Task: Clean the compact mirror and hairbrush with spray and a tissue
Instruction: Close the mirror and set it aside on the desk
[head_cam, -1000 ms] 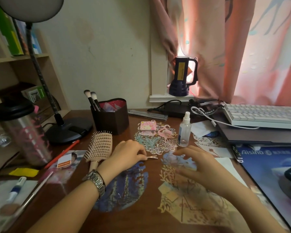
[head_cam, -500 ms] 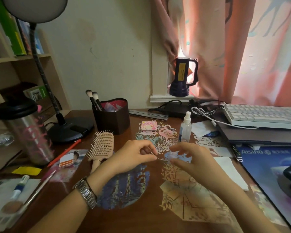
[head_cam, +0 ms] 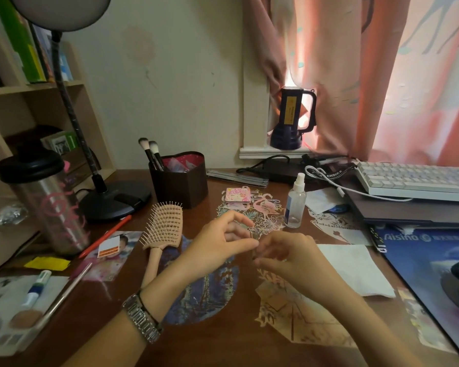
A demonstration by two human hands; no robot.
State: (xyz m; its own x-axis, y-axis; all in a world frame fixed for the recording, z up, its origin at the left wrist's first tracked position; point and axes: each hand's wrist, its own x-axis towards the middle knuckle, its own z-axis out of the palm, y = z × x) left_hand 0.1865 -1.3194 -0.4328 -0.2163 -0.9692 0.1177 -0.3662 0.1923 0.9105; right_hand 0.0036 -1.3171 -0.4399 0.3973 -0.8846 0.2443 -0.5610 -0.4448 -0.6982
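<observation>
A peach hairbrush point(head_cam: 164, 226) lies bristles up on the wooden desk, left of my hands. The pink square compact mirror point(head_cam: 237, 195) lies shut behind them. A clear spray bottle point(head_cam: 295, 205) stands upright to the right of the mirror. A white tissue point(head_cam: 354, 268) lies flat on the desk to the right. My left hand point(head_cam: 220, 242) and my right hand point(head_cam: 289, 258) meet above the desk's middle, and their fingertips pinch a small thin clip-like thing point(head_cam: 255, 234) between them. It is too small to make out.
A dark heart-shaped holder point(head_cam: 180, 178) with makeup brushes stands behind the brush. A lamp base point(head_cam: 114, 200) and a tumbler point(head_cam: 45, 207) are at the left. A keyboard point(head_cam: 416, 180) on a closed laptop sits at the right. Paper cutouts and photos cover the desk.
My left hand lifted the small thing off the desk. My right hand came in from the right to meet it, and both hands rose slightly.
</observation>
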